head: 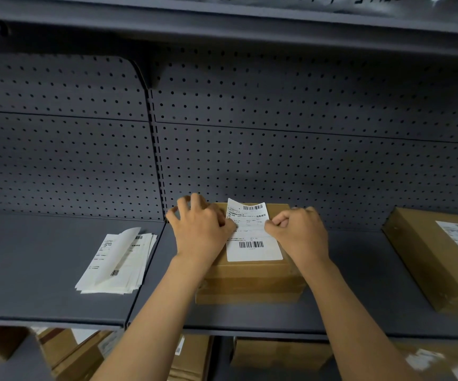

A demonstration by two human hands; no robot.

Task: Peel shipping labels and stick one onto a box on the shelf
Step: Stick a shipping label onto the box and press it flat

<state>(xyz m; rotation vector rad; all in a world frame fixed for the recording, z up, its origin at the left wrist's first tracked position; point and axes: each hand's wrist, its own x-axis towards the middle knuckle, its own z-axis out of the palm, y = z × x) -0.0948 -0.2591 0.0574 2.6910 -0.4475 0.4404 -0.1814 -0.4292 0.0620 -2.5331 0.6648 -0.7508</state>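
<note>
A brown cardboard box (250, 281) sits on the grey shelf (43, 270), in the middle. A white shipping label (252, 240) with barcodes lies on the box's top; its near part is flat, its far edge curls up off the box. My left hand (200, 229) rests on the box at the label's left edge, fingers spread, thumb on the label. My right hand (299, 232) is curled, and its fingertips pinch the label's right edge. A stack of label sheets (118, 262) lies on the shelf to the left, its top sheet partly peeled back.
A second brown box (426, 265) with a label on it stands at the right of the shelf. A perforated grey back panel (277, 133) rises behind. Another shelf (222, 20) hangs overhead. More cardboard boxes (277, 353) fill the level below.
</note>
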